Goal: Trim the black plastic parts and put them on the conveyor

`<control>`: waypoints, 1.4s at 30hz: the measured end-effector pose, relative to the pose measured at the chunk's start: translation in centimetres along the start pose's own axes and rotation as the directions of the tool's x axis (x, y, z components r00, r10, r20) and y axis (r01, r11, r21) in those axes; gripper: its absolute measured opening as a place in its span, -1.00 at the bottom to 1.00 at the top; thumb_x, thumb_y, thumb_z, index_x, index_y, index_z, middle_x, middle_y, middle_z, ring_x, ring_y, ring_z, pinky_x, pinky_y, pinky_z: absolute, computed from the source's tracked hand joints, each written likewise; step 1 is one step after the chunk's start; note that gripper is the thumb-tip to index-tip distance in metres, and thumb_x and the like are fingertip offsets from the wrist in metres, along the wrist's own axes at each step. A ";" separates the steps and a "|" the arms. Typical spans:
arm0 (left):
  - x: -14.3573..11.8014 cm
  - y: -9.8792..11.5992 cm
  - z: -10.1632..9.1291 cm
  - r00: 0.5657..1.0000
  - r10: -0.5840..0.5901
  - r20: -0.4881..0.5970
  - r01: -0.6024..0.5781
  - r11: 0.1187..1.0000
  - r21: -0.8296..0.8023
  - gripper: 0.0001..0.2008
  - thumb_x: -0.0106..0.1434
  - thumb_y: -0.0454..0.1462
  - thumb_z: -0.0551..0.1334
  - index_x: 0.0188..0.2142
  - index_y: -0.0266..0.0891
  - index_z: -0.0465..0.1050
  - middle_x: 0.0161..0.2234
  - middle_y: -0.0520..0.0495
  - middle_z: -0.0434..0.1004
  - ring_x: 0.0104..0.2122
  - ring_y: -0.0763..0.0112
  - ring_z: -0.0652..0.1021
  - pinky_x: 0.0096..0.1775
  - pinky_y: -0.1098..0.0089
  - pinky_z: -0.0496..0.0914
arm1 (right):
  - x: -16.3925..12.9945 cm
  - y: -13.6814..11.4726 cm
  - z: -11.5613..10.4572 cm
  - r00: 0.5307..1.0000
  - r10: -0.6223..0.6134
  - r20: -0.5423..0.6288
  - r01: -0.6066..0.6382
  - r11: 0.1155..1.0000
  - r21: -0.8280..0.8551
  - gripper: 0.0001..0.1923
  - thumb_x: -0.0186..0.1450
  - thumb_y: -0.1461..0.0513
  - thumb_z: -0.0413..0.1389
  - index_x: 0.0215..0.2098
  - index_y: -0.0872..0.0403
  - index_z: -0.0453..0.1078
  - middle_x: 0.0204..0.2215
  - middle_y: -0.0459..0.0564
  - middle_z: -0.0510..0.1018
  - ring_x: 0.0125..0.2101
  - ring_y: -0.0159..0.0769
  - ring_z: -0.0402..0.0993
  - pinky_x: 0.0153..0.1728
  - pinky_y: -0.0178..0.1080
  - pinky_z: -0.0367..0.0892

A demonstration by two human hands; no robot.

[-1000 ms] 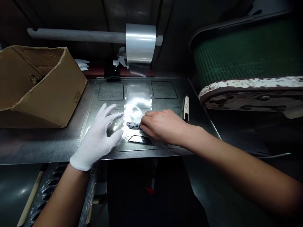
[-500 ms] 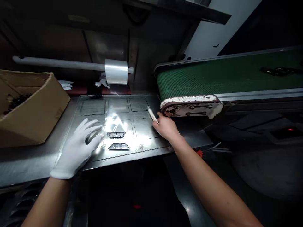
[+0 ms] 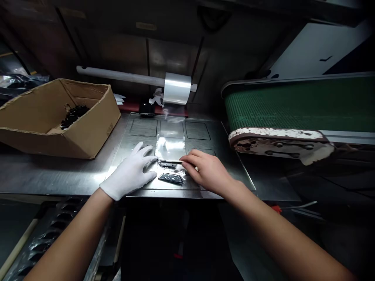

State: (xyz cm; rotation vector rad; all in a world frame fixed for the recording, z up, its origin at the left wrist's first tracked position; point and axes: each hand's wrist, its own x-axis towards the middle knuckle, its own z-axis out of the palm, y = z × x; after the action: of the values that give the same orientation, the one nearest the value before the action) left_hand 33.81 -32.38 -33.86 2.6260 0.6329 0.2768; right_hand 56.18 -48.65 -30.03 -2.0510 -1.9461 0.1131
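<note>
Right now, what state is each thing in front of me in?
Left hand: gloved, open, fingers apart
Right hand: bare, pinching a thin tool
Film roll: mounted on a rod, strip drawn out
Upper black piece: partly hidden by the tool
Lower black piece: lying nearer the bench edge
Cardboard box: open, dark parts inside
Green conveyor belt: moving or stopped, cannot tell

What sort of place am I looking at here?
Probably a factory workstation: a green conveyor belt stands beside the metal worktable, a roll of clear film sits on a bar at the back, and an open cardboard box holds small dark pieces.
</note>
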 end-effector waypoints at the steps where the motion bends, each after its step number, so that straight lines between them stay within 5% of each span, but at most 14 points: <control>1: 0.0 0.0 0.0 1.000 0.020 -0.006 -0.020 1.000 0.009 -0.61 0.32 -0.13 0.28 0.13 -0.04 0.54 0.38 -0.07 0.28 0.47 -0.15 0.04 0.35 -0.11 0.27 | 0.8 -0.6 0.5 0.999 -0.033 0.022 0.034 0.999 -0.022 -0.71 0.53 0.15 0.04 0.02 0.01 0.59 -0.11 -0.02 0.64 -0.16 -0.23 0.58 -0.22 -0.24 0.34; 8: 0.0 -0.1 0.2 0.999 0.032 -0.030 -0.030 0.998 0.053 -0.57 0.33 -0.13 0.27 0.18 -0.07 0.52 0.39 -0.12 0.26 0.45 -0.17 0.09 0.34 -0.14 0.28 | 1.2 -0.8 1.0 0.988 -0.099 0.119 0.116 0.983 -0.145 -0.68 0.56 0.12 0.00 0.03 -0.06 0.60 -0.16 -0.04 0.65 -0.25 -0.27 0.56 -0.41 -0.27 0.16; 14: -0.1 -0.2 0.2 1.000 0.003 -0.011 -0.004 1.000 -0.007 -0.55 0.30 -0.10 0.29 0.17 -0.07 0.53 0.40 -0.11 0.24 0.46 -0.18 0.06 0.35 -0.17 0.23 | -7.6 6.8 -2.7 0.997 0.046 0.058 -0.037 0.988 -0.148 -0.69 0.54 0.12 0.02 0.05 -0.04 0.58 -0.09 -0.03 0.64 -0.18 -0.26 0.59 -0.21 -0.24 0.40; 18: -0.7 1.4 -0.1 0.981 0.059 -0.182 -0.069 0.996 -0.052 -0.64 0.35 -0.13 0.28 0.10 -0.10 0.55 0.27 -0.13 0.42 0.36 -0.04 0.28 0.33 -0.05 0.28 | -11.4 10.0 -2.8 0.985 0.152 -0.074 -0.159 0.983 -0.087 -0.68 0.53 0.09 0.02 0.04 -0.02 0.57 -0.06 -0.01 0.62 -0.12 -0.23 0.59 -0.11 -0.21 0.45; 20: -0.9 3.0 0.0 0.961 0.180 -0.208 -0.186 0.983 -0.008 -0.74 0.38 -0.19 0.25 0.02 -0.10 0.58 0.06 -0.11 0.57 0.20 0.07 0.45 0.28 0.03 0.33 | -11.2 10.2 -1.6 0.966 0.204 -0.159 -0.218 0.973 -0.074 -0.64 0.53 0.13 -0.02 0.13 0.02 0.53 -0.02 0.05 0.60 -0.06 -0.17 0.57 -0.07 -0.17 0.45; 23: -0.6 5.7 0.8 0.946 0.317 -0.063 -0.307 0.942 0.136 -0.76 0.41 -0.30 0.17 -0.05 -0.11 0.60 -0.18 -0.11 0.61 -0.03 0.10 0.53 0.11 0.04 0.41 | -9.6 9.6 0.5 0.940 0.244 -0.238 -0.273 0.957 -0.095 -0.56 0.52 0.21 -0.07 0.23 0.12 0.48 -0.01 0.16 0.56 -0.01 -0.06 0.50 0.01 -0.08 0.43; 27: 0.3 7.6 2.2 0.957 0.289 -0.026 -0.275 0.931 0.239 -0.74 0.40 -0.37 0.12 -0.16 -0.19 0.61 -0.28 -0.19 0.59 -0.18 0.07 0.53 -0.06 0.04 0.42 | -8.3 9.0 2.4 0.922 0.251 -0.294 -0.284 0.956 -0.076 -0.56 0.48 0.23 -0.04 0.20 0.18 0.51 0.01 0.20 0.55 0.01 0.01 0.42 0.12 -0.01 0.35; 32: -0.7 7.1 2.8 0.966 0.214 -0.146 -0.178 0.958 0.225 -0.75 0.27 -0.47 0.14 -0.40 -0.19 0.54 -0.36 -0.14 0.58 -0.24 0.13 0.57 -0.03 0.01 0.45 | -8.6 9.6 2.7 0.900 0.249 -0.357 -0.267 0.964 0.000 -0.58 0.48 0.21 -0.02 0.16 0.16 0.54 0.01 0.17 0.57 0.01 -0.01 0.42 0.14 -0.02 0.33; 34: -2.6 7.1 2.9 0.958 0.174 -0.229 -0.127 0.970 0.206 -0.75 0.28 -0.47 0.14 -0.41 -0.18 0.52 -0.26 -0.16 0.61 -0.11 0.10 0.59 0.05 -0.05 0.46 | -8.9 9.6 2.3 0.892 0.247 -0.379 -0.252 0.967 0.037 -0.59 0.47 0.19 -0.01 0.15 0.16 0.53 0.02 0.19 0.57 0.03 0.01 0.42 0.16 0.00 0.32; 36: -5.1 7.6 3.2 0.909 0.091 -0.408 -0.063 0.995 0.083 -0.80 0.35 -0.40 0.17 -0.33 -0.16 0.55 0.06 -0.20 0.55 0.18 0.01 0.50 0.22 -0.15 0.38 | -9.5 8.4 2.1 0.872 0.248 -0.422 -0.241 0.968 0.070 -0.57 0.49 0.16 -0.02 0.18 0.16 0.49 0.06 0.22 0.54 0.09 0.04 0.39 0.19 0.03 0.30; 39: -9.0 9.3 4.7 0.747 -0.177 -0.641 -0.010 0.961 -0.277 -0.89 0.38 -0.29 0.24 -0.25 -0.10 0.57 0.44 -0.03 0.13 0.40 -0.05 0.26 0.36 -0.20 0.26 | -10.6 3.2 2.8 0.852 0.312 -0.421 -0.172 0.925 0.339 -0.63 0.51 0.09 -0.02 0.12 0.07 0.48 0.07 0.20 0.52 0.10 0.02 0.42 0.18 0.05 0.33; 40: -10.1 9.9 5.5 0.699 -0.262 -0.665 0.005 0.932 -0.362 -0.88 0.39 -0.26 0.25 -0.27 -0.09 0.57 0.48 0.04 0.06 0.40 -0.06 0.26 0.37 -0.20 0.26 | -11.0 0.8 3.5 0.877 0.346 -0.333 -0.135 0.844 0.519 -0.66 0.51 0.06 0.01 0.09 0.02 0.48 0.03 0.16 0.55 0.05 -0.02 0.47 0.11 0.01 0.38; 42: -12.0 10.6 7.3 0.646 -0.356 -0.675 0.081 0.912 -0.403 -0.85 0.39 -0.21 0.26 -0.31 -0.09 0.59 0.49 0.07 0.01 0.39 -0.10 0.27 0.35 -0.19 0.30 | -11.6 -4.3 5.6 0.959 0.281 0.028 -0.165 0.476 0.864 -0.65 0.46 -0.04 0.11 0.07 -0.04 0.45 -0.06 0.07 0.60 -0.09 -0.13 0.56 -0.09 -0.11 0.48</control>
State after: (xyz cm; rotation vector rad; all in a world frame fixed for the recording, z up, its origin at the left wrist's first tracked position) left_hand 29.50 -49.21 -36.73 1.9880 1.0422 1.2996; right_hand 49.70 -59.00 -36.00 -1.5028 -1.1033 0.8345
